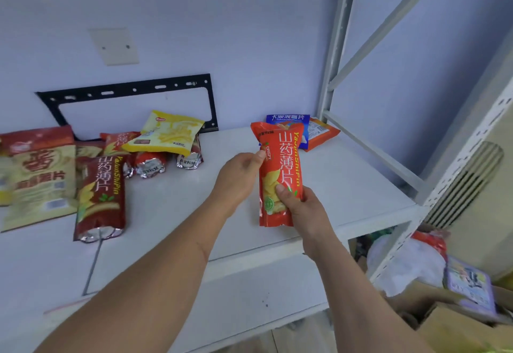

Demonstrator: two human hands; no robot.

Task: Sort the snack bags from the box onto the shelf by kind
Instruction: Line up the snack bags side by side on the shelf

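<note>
Left hand [241, 173]: pinches the upper left edge of the orange-red bag [280, 169].
Right hand [301, 206]: grips the bag's lower part.
Orange-red bag: held upright above the white shelf [347, 186].
Dark red bag [100, 197]: lies on the shelf, left.
Box [455, 325]: lower right.

Two bare forearms show from the lower edge upward, with no sleeves, cuffs or gloves anywhere along them. The left hand [241, 175] and the right hand [301, 205] carry no rings, and the wrists have no watch, strap or bracelet. The nails that show, on the left thumb and the right thumb, are short and plain, without polish, and no marks or writing appear on either arm.
</note>
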